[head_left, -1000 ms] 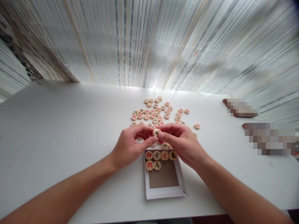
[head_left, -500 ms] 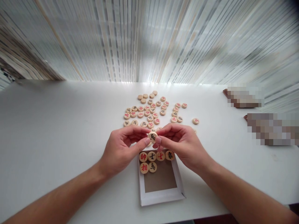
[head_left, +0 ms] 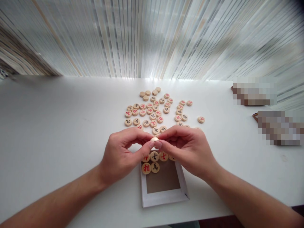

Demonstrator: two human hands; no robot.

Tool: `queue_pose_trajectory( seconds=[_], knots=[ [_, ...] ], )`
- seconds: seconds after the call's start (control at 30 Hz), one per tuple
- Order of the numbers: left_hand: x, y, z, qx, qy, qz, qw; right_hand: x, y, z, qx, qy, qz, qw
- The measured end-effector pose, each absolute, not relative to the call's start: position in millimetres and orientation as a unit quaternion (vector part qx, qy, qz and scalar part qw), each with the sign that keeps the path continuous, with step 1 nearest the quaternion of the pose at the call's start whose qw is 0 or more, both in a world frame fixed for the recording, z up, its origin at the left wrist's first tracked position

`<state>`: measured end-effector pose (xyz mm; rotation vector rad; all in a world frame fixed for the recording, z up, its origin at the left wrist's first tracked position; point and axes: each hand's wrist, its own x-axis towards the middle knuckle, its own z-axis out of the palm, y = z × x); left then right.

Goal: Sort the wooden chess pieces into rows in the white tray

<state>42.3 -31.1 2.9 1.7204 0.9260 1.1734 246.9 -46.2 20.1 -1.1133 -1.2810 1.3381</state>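
OK, L hand (head_left: 125,153) & R hand (head_left: 186,147) both have a narrow pinch on one small wooden disc (head_left: 155,139), thumbs nearest me, fingertips behind, by the far edge of the white box (head_left: 163,198). It's tipped nearly edge-on, so can't read its char. Doing this well prob takes a light grip on the rim, thumbs level, so the disc can pivot w/o popping out; pressing harder w/ one side might skew it. Wrists up, too, clear of the six pieces (head_left: 146,168) in the box, far row partly hidden by my hands. Loose pieces (head_left: 153,116), mostly char-side up, lie beyond on the white table (head_left: 59,120).
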Motion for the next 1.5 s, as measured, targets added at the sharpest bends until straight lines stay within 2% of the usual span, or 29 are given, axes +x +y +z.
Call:
queue_pose_trajectory(
  seconds=[0.13,0.33,0.6,0.9,1.3,1.5],
  knots=[
    [42,-32,2,0.705,0.366,0.459,0.399,248,-45,21,-0.443,-0.49,0.589,0.465],
    [45,-32,7,0.669,0.349,0.466,0.461,250,-40,22,-0.433,-0.409,0.667,0.447],
    [41,-26,7,0.66,0.336,0.459,0.49,255,-37,21,-0.431,-0.356,0.721,0.41],
    [39,-29,8,0.695,0.345,0.464,0.428,255,-38,20,-0.424,-0.36,0.738,0.381],
    [37,-36,6,0.759,0.313,0.457,0.343,255,-42,20,-0.427,-0.387,0.717,0.392],
    [36,-36,6,0.774,0.312,0.441,0.329,256,-41,25,-0.44,-0.424,0.706,0.358]
  ],
)
